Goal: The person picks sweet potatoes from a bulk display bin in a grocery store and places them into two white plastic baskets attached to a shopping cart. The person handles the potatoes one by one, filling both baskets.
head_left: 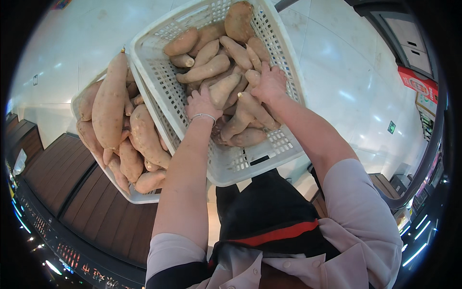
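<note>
A white perforated plastic crate (288, 54) is tilted in front of me, with several tan sweet potatoes inside. My left hand (204, 104) reaches into it and grips a pale sweet potato (225, 89) between thumb and fingers. To its right, my right hand (270, 83) has its fingers around the end of a smaller sweet potato (252, 77); its palm side is hidden. A forked sweet potato (242, 115) lies just below both hands. Left of the crate, a second white crate (139, 198) is heaped with larger sweet potatoes, a long one (110, 104) on top.
The second crate rests by a brown slatted display stand (108, 213) with a dark edge. Pale glossy floor tiles (335, 72) spread beyond the crates. A dark curved rail (411, 191) and a red printed box (418, 85) stand at the right. A clear plastic bag (20, 162) lies far left.
</note>
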The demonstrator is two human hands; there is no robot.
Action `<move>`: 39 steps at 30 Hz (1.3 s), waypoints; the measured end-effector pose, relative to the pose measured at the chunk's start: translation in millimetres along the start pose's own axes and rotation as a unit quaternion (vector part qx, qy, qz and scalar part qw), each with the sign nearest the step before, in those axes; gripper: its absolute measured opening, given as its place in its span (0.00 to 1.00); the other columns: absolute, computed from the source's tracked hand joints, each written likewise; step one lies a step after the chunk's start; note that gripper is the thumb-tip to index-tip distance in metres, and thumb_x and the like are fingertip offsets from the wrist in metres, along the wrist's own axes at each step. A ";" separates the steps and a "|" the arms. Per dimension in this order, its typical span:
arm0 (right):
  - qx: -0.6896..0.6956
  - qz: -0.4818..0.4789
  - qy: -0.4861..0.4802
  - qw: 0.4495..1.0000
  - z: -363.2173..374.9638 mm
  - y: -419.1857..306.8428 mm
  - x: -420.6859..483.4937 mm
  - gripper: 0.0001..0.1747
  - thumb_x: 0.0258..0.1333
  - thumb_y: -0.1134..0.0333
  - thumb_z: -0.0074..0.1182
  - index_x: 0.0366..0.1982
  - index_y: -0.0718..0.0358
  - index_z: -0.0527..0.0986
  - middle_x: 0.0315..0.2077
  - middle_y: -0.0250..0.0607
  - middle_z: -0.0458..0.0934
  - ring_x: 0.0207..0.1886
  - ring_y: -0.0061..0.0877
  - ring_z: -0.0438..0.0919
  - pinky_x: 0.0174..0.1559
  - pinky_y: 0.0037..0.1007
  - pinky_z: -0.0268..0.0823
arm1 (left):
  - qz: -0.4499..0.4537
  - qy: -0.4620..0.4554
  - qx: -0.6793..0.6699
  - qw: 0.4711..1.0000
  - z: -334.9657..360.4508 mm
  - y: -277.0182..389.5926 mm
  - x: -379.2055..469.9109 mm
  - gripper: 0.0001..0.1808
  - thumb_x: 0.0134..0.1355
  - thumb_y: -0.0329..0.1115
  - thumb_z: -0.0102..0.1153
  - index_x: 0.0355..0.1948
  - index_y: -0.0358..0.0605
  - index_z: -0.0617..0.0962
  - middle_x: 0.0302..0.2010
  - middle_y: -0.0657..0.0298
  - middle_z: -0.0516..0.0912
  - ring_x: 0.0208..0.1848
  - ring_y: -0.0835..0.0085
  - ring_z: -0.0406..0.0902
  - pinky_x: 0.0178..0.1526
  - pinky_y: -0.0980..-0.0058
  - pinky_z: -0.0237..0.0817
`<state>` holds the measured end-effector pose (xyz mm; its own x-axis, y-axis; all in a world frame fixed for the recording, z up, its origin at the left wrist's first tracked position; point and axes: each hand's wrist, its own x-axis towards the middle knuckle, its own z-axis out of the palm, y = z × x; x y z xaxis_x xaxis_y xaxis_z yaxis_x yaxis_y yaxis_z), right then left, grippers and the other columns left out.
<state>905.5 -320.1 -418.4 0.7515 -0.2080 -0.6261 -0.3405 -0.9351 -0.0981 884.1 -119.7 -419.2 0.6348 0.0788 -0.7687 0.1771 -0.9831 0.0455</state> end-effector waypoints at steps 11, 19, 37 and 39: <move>0.205 -0.041 -0.007 0.978 -0.8 19.4 -5.0 0.47 0.31 0.65 0.67 0.59 0.65 0.63 0.49 0.52 0.73 0.54 0.42 0.73 0.57 0.37 0.67 | 0.034 -0.127 -0.606 0.784 42.2 -22.9 -40.8 0.48 0.43 0.44 0.74 0.62 0.39 0.63 0.57 0.53 0.73 0.59 0.62 0.71 0.61 0.66 0.64; 0.558 -0.013 -0.219 0.800 -5.2 60.5 -49.4 0.50 0.32 0.67 0.67 0.62 0.65 0.61 0.51 0.45 0.72 0.55 0.34 0.71 0.57 0.34 0.64 | 0.015 -0.234 -0.789 0.568 70.4 -31.4 -78.7 0.48 0.49 0.45 0.71 0.66 0.40 0.59 0.60 0.53 0.71 0.61 0.61 0.70 0.62 0.62 0.62; 0.644 0.000 -0.279 0.712 64.9 90.7 -54.5 0.55 0.42 0.57 0.67 0.68 0.61 0.49 0.58 0.46 0.64 0.60 0.37 0.67 0.60 0.39 0.63 | -0.087 -0.235 -0.713 0.655 116.1 -23.5 -6.7 0.50 0.58 0.70 0.50 0.67 0.38 0.62 0.64 0.51 0.70 0.63 0.61 0.69 0.63 0.65 0.62; 0.608 -0.020 -0.287 0.740 63.2 92.0 -52.2 0.57 0.41 0.54 0.68 0.68 0.60 0.48 0.58 0.47 0.63 0.61 0.38 0.66 0.61 0.40 0.62 | -0.077 -0.228 -0.683 0.689 112.2 -23.6 -5.6 0.51 0.58 0.71 0.48 0.68 0.37 0.60 0.64 0.51 0.69 0.64 0.62 0.68 0.64 0.67 0.60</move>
<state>799.3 -377.1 -443.6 0.5294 0.2955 -0.7952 -0.8436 0.0842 -0.5304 792.0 -115.5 -487.5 0.2824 -0.2021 -0.9378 0.9569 0.1288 0.2603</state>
